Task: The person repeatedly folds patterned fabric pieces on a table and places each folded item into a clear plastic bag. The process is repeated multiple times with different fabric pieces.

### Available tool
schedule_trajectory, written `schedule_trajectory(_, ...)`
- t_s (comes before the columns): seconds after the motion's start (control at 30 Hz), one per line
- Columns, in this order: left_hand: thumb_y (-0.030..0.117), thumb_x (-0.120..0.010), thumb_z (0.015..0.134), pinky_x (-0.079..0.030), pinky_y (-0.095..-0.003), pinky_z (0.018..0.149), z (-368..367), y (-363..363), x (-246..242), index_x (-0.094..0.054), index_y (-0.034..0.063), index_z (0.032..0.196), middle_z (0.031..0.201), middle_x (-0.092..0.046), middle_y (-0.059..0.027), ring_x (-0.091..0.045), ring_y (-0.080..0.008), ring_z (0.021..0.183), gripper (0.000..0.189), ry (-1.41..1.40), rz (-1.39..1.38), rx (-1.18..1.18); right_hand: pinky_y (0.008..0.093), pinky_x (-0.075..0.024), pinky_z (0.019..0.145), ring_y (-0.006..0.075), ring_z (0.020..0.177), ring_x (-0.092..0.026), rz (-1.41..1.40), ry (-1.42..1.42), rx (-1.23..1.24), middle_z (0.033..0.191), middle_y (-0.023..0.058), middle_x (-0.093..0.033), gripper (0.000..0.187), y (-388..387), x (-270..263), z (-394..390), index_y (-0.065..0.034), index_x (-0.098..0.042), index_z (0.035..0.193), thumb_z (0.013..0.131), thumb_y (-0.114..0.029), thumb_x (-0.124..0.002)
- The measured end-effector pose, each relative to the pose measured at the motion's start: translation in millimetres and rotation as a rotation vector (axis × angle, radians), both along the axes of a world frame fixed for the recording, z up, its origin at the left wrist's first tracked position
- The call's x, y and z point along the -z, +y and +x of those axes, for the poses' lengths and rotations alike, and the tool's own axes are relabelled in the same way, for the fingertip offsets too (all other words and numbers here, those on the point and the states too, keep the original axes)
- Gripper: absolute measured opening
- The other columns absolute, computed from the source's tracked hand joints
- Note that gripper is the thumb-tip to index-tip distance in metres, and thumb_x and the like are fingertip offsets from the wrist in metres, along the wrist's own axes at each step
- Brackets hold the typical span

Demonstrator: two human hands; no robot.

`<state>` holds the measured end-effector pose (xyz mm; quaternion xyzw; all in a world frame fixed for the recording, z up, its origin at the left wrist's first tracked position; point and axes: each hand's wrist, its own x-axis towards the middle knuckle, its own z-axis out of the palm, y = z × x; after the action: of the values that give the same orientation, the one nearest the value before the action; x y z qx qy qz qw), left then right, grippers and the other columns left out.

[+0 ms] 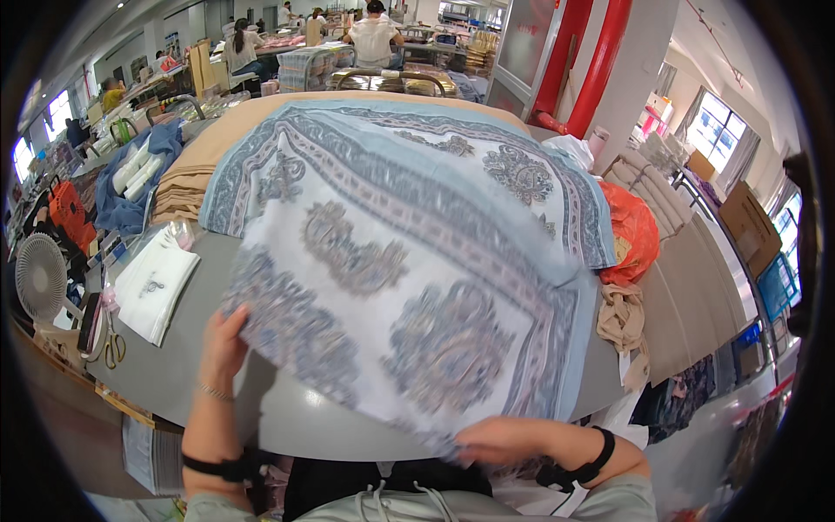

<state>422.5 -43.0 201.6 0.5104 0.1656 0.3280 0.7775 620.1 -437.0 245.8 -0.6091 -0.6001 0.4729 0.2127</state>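
A thin white scarf with a blue-grey paisley print and a light blue border stretches between my two hands above the grey table. My left hand pinches its left edge. Close to my body on the right, my right hand grips the near edge; its fingers are blurred. Behind the raised part, more patterned cloth with the same blue border lies spread over a stack of folded tan fabric. The raised cloth hides part of the table.
At left are white printed bags, scissors, a white fan and blue cloth. At right lie an orange plastic bag, a twisted beige cloth and beige fabric. Several people sit at far tables.
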Motion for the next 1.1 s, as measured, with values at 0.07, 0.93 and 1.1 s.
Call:
schedule_trajectory(0.07, 0.014, -0.055, 0.092, -0.051, -0.0369, 0.088, -48, 10, 6, -0.053, -0.0043, 0.119, 0.113, -0.063, -0.0143, -0.063, -0.0226, 0.099, 0.033, 0.092, 0.018, -0.099, 0.0378, -0.0491, 0.078, 0.0328, 0.089, -0.061, 0.072, 0.128, -0.092, 0.092, 0.0157, -0.063, 0.021, 16, 7, -6, -0.0054, -0.056, 0.105, 0.093, -0.022, -0.055)
schedule_trajectory(0.93, 0.013, -0.058, 0.091, -0.052, -0.0351, 0.084, -113, 45, 61, -0.056, -0.0016, 0.111, 0.102, -0.066, -0.0097, -0.065, -0.0189, 0.090, 0.025, 0.139, -0.102, -0.207, 0.0402, -0.0499, 0.072, 0.0332, 0.077, -0.064, 0.214, -0.744, 1.035, 0.079, 0.0179, -0.066, 0.031, 259, 70, 249, -0.0001, -0.069, 0.092, 0.075, -0.026, -0.073)
schedule_trajectory(1.1, 0.016, -0.058, 0.091, -0.052, -0.0357, 0.084, -105, 44, 63, -0.057, 0.0009, 0.111, 0.103, -0.065, -0.0096, -0.064, -0.0199, 0.092, 0.025, -0.021, -0.164, -0.457, 0.0297, -0.0487, 0.068, 0.0169, 0.072, -0.061, 0.219, -0.002, 0.884, 0.080, 0.0061, -0.066, 0.022, 207, 7, 245, 0.0005, -0.068, 0.093, 0.086, -0.020, -0.066)
